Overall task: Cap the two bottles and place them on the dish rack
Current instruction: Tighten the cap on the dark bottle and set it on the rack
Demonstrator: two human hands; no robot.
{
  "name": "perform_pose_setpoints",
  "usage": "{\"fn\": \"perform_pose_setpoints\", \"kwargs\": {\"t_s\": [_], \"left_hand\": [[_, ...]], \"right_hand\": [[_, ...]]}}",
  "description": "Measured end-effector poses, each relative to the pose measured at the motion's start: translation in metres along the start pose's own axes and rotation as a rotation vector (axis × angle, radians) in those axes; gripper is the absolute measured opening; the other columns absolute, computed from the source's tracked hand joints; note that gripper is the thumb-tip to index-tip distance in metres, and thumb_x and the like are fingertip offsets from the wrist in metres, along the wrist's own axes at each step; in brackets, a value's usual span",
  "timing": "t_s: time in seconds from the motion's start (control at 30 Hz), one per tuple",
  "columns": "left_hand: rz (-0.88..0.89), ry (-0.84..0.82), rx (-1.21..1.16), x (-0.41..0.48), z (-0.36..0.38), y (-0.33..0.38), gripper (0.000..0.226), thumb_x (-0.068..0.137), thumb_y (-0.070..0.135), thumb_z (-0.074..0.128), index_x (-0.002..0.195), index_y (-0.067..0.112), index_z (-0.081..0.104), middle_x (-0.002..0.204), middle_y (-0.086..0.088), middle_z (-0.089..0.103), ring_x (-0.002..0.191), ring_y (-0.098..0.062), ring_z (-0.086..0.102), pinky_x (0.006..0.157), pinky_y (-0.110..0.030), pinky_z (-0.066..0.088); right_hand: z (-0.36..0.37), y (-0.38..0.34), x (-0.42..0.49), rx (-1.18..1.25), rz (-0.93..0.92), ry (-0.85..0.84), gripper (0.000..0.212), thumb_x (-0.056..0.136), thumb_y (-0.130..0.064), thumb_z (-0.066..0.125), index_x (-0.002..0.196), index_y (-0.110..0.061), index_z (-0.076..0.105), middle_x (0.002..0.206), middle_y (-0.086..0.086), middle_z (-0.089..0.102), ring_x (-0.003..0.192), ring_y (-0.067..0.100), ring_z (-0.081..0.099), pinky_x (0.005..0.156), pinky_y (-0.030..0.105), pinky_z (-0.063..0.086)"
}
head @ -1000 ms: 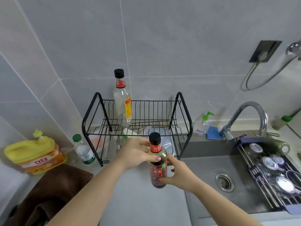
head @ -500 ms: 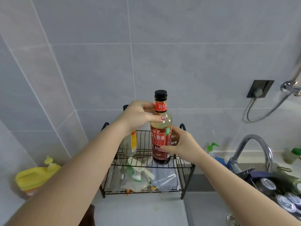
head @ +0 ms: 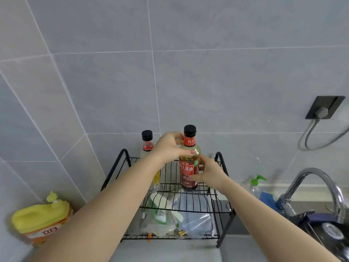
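A soy sauce bottle with a red label and a black cap stands upright on the top shelf of the black wire dish rack. My left hand grips its neck and shoulder. My right hand wraps its lower body from the right. A clear bottle with a black cap and a yellow label stands on the same shelf just to the left, partly hidden behind my left hand and forearm.
The rack's lower shelf holds plastic bags and a clear container. A yellow detergent jug sits at the left. At the right are a green pump bottle, a chrome faucet and a sink. A wall socket hangs above.
Both hands lifted the soy sauce bottle from the counter up to the rack's top shelf, where its base now rests. The view tilted upward.
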State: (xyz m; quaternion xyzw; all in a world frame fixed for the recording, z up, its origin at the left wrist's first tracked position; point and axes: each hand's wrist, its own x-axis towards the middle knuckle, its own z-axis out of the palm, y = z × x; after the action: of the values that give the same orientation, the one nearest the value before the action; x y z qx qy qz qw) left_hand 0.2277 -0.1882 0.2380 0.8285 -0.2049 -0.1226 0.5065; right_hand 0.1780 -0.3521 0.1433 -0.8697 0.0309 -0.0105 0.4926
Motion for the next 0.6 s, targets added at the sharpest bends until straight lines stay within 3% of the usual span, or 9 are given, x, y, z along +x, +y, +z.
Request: {"fn": "perform_pose_setpoints", "kwargs": {"t_s": [0.1,0.43,0.6], "left_hand": [[-0.012,0.004,0.016,0.006,0.007,-0.014,0.049,0.07,0.025,0.085,0.116,0.019,0.067,0.12,0.002,0.069,0.116,-0.018,0.06,0.104,-0.045,0.045],[-0.024,-0.021,-0.028,0.015,0.018,-0.035,0.048,0.072,0.026,0.083,0.116,0.021,0.065,0.122,0.0,0.069,0.117,-0.021,0.061,0.105,-0.05,0.045],[-0.056,-0.054,-0.082,0.016,0.024,-0.037,0.053,0.08,0.021,0.078,0.127,0.021,0.055,0.136,-0.002,0.058,0.125,-0.02,0.054,0.1,-0.035,0.042]], "right_hand": [[0.006,0.011,0.004,0.002,0.023,-0.014,0.072,0.066,-0.023,0.085,0.129,-0.023,0.049,0.118,-0.004,0.064,0.107,0.015,0.06,0.095,0.041,0.05],[0.015,0.027,0.007,-0.01,0.049,0.003,0.068,0.066,-0.028,0.084,0.125,-0.025,0.052,0.115,-0.009,0.065,0.105,0.01,0.061,0.095,0.042,0.052],[0.016,0.027,0.004,-0.014,0.062,0.012,0.071,0.065,-0.028,0.084,0.128,-0.026,0.049,0.115,-0.01,0.064,0.107,0.009,0.06,0.096,0.042,0.051]]}}
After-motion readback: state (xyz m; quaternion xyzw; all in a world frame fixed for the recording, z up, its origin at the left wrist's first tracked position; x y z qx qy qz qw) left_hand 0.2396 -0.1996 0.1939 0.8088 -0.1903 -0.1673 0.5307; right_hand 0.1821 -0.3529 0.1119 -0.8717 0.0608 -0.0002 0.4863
